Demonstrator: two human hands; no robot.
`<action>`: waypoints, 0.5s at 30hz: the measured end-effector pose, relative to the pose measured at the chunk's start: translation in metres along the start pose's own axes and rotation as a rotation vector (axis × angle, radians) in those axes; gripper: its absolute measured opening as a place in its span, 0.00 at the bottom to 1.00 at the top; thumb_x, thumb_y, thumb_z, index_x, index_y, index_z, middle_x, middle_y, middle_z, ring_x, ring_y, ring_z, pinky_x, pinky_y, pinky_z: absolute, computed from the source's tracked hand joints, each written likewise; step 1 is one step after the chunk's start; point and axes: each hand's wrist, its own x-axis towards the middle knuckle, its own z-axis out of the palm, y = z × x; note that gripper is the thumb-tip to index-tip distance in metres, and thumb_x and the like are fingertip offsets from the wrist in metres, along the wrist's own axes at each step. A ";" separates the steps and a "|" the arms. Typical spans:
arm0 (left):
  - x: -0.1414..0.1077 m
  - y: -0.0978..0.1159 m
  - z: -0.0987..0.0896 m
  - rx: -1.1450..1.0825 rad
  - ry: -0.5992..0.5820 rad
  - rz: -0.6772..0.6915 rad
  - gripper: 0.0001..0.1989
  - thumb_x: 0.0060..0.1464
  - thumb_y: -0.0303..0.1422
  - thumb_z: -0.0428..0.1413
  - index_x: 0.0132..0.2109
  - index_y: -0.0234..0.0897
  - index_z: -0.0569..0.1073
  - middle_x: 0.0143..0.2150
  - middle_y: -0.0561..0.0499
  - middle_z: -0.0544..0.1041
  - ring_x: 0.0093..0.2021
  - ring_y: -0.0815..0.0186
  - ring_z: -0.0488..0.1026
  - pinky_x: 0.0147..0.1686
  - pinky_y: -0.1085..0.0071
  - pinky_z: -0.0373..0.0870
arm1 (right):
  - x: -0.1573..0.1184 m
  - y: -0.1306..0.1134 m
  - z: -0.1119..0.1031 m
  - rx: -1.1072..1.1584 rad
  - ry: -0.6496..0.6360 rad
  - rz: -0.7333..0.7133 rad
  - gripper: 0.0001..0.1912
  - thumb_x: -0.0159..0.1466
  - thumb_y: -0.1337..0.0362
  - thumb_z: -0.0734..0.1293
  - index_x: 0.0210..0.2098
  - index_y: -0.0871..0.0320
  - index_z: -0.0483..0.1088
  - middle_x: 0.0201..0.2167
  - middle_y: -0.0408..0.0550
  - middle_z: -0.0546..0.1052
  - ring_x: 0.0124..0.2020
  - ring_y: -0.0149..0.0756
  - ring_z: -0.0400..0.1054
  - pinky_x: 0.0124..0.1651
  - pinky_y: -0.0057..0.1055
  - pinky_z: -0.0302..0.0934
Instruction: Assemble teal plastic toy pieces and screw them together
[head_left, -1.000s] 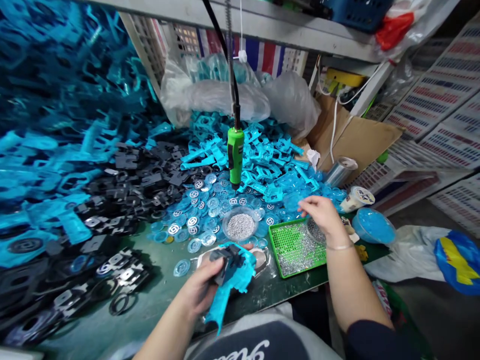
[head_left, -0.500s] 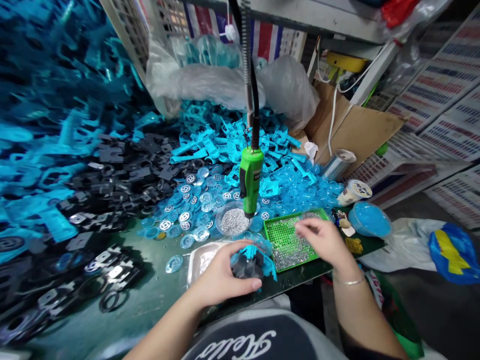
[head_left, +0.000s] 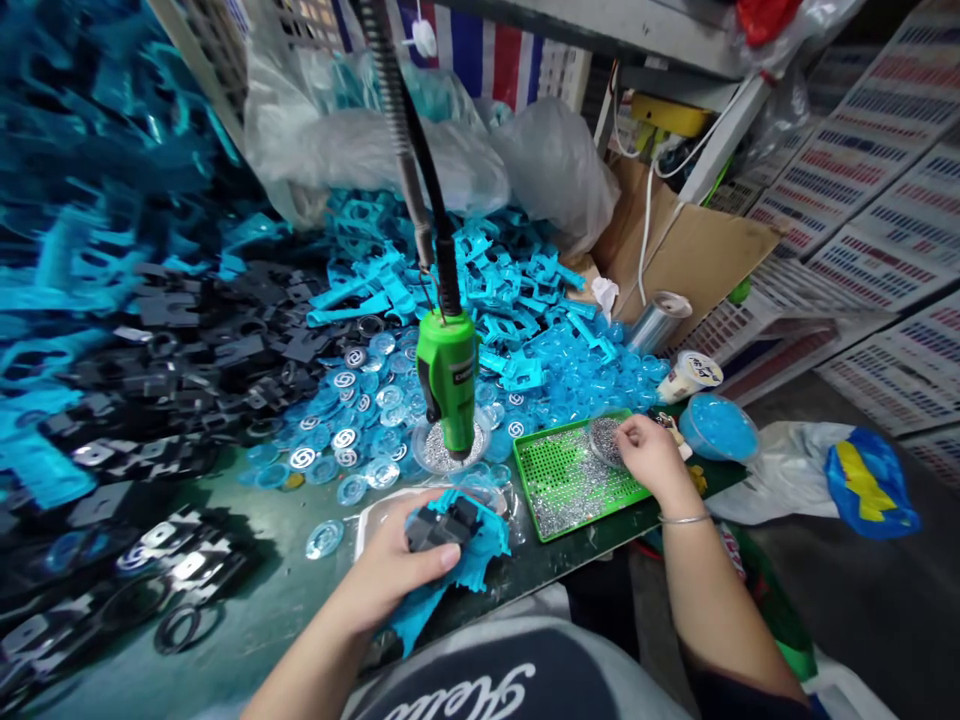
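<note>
My left hand [head_left: 401, 555] is wrapped round a blue and black plastic assembly [head_left: 480, 535] near the table's front edge. A green electric screwdriver [head_left: 448, 385] hangs from a cable and spring just above a round bowl of small metal screws [head_left: 427, 447]. To the right lies a green perforated tray [head_left: 529, 470] strewn with small screws. My right hand [head_left: 651, 455] is over the tray's right end, beside a small round dish of screws [head_left: 602, 440], its fingers pinched together; whatever they hold is too small to make out.
Clear blue discs [head_left: 324, 540] lie left of the bowl. Black parts [head_left: 247, 330] and blue frames [head_left: 390, 285] are heaped behind. A tub of blue material [head_left: 720, 428] and a lidded cup [head_left: 690, 377] stand at the right.
The held assembly has turned in my left hand, showing more of the blue part toward me. My right hand has moved to the tray's right end. The screwdriver hangs further left and lower.
</note>
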 end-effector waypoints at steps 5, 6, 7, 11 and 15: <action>0.001 -0.016 -0.005 -0.069 -0.005 0.032 0.32 0.40 0.54 0.70 0.48 0.37 0.80 0.43 0.44 0.82 0.42 0.54 0.77 0.44 0.63 0.72 | 0.001 0.000 0.002 0.276 0.029 0.073 0.09 0.55 0.58 0.72 0.27 0.56 0.70 0.29 0.52 0.82 0.33 0.44 0.79 0.37 0.36 0.72; 0.001 -0.018 -0.004 -0.076 -0.007 0.033 0.32 0.41 0.54 0.70 0.48 0.37 0.80 0.43 0.45 0.82 0.42 0.54 0.76 0.43 0.63 0.72 | 0.002 -0.001 0.003 0.331 0.031 0.083 0.12 0.53 0.56 0.73 0.27 0.56 0.70 0.28 0.52 0.82 0.32 0.44 0.80 0.37 0.36 0.72; 0.001 -0.019 -0.004 -0.080 -0.013 0.032 0.32 0.41 0.53 0.70 0.48 0.37 0.80 0.43 0.45 0.82 0.41 0.55 0.76 0.43 0.64 0.72 | 0.003 -0.001 0.003 0.384 0.029 0.092 0.14 0.52 0.54 0.74 0.26 0.56 0.69 0.27 0.52 0.82 0.32 0.43 0.80 0.37 0.36 0.73; 0.000 -0.017 0.000 -0.126 -0.023 0.004 0.31 0.39 0.51 0.71 0.47 0.37 0.80 0.42 0.45 0.82 0.41 0.55 0.77 0.42 0.65 0.72 | 0.005 -0.003 0.000 0.559 0.009 0.122 0.23 0.47 0.47 0.79 0.30 0.58 0.73 0.23 0.49 0.80 0.25 0.39 0.77 0.30 0.33 0.73; -0.001 -0.006 0.009 -0.249 -0.038 -0.031 0.30 0.37 0.49 0.73 0.46 0.36 0.81 0.40 0.45 0.83 0.40 0.55 0.77 0.40 0.66 0.73 | -0.006 -0.020 0.001 0.685 -0.049 0.121 0.27 0.46 0.43 0.80 0.32 0.59 0.77 0.24 0.49 0.81 0.25 0.37 0.77 0.28 0.32 0.74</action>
